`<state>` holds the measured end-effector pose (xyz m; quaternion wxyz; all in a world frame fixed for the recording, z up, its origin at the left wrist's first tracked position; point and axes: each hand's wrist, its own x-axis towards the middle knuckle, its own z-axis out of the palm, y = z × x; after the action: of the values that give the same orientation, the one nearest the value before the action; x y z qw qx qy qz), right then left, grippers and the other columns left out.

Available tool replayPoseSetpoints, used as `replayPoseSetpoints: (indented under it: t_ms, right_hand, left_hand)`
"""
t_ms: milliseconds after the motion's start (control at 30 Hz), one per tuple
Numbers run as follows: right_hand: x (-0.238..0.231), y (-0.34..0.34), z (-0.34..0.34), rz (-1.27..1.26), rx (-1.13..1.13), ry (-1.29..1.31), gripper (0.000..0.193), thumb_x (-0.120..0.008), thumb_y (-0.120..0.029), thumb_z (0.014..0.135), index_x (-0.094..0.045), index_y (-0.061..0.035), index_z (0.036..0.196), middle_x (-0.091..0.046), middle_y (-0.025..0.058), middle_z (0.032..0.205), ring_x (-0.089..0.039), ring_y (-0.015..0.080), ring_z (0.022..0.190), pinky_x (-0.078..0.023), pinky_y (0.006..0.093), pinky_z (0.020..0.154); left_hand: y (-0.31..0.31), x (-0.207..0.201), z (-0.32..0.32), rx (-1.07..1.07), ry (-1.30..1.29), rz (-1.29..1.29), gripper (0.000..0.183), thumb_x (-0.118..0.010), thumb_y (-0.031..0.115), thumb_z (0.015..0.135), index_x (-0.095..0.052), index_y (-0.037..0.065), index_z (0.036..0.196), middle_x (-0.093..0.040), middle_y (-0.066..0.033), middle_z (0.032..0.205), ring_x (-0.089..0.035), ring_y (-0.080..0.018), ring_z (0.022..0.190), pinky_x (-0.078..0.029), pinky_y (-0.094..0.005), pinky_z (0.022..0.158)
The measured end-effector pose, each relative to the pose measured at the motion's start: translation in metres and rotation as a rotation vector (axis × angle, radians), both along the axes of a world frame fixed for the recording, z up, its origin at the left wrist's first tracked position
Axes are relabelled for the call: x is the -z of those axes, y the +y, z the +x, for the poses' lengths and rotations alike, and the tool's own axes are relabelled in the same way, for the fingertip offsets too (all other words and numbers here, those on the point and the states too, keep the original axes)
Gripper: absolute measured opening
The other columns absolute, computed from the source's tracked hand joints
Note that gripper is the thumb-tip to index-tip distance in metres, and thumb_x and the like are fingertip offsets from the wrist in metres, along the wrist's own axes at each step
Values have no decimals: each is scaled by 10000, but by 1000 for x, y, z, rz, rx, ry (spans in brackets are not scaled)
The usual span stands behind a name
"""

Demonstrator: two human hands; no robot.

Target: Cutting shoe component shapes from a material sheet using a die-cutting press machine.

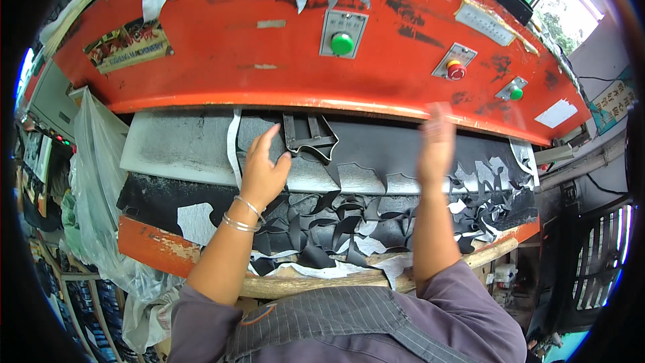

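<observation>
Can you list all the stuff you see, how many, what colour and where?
The main things I can make out:
Machine: one, orange-red, across the top
Green buttons: two, green, on the machine's front
Red button: one, red, between the green ones
Black sheet: at least one, black, below the machine
Metal frame: one, dark grey, on the black sheet
Scraps: too many to count, black and pale grey, mostly along the near side
Plastic sheeting: at least one piece, clear, left
Window: one, bright, upper right
Apron: one, dark striped, bottom
Left hand: one, bare, beside the metal frame
Right hand: one, bare, blurred, right of centre
</observation>
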<state>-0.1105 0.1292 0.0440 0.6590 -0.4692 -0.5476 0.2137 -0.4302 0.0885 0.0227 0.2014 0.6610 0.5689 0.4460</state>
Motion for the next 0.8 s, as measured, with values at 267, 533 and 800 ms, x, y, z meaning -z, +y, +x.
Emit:
replayPoseSetpoints:
  t_ms: [267,533,800]
  right_hand:
    - [-120,41,244,553,1329,-440,537,-360,-372,1026,-378,22,1390,-389,287,1405,-371,388,1321,-294,491,1091]
    - [-64,-69,112,192,367,-285,545,-619,-162,899,-391,28,1357,-499,171,1287,-480,256,1200,-373,397,1029]
    - [10,-254,-60,-73,-654,-980,509,-795,-299,677,-623,-55,1089,-636,113,952,-605,303,902,-494,379,782]
  left_hand:
    - [8,-143,103,360,-69,304,318,-604,233,920,-689,-44,786,-678,-111,645,-670,-152,548,-520,-267,518]
    - [-50,-96,67,266,133,191,413,-575,294,916,-558,-6,632,-518,-130,519,-493,-262,445,-383,-369,466]
    - [-213,-12,33,258,379,-202,266,-632,288,851,-695,68,715,-641,-121,732,-621,-310,721,-496,-413,651]
